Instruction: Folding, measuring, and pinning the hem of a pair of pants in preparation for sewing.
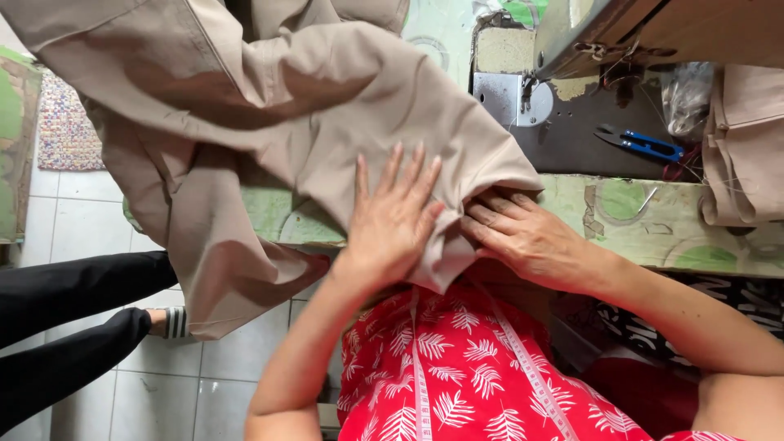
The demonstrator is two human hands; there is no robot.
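Bright, even daylight — soft shadows, sharp.

A crumpled clear plastic bag (686,98) lies far right (beside the blue-handled snips (641,144)); no labels, signs or screens.

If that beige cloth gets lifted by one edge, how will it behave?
The beige cloth is probably floppy: it creases and hangs off the table edge. Likely to slide off, since much overhangs. The left hand lies flat on it.

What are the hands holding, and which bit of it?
Both hands press on the beige cloth near its folded edge. The left hand lies flat on top; the right hand has fingertips tucked under the fold.
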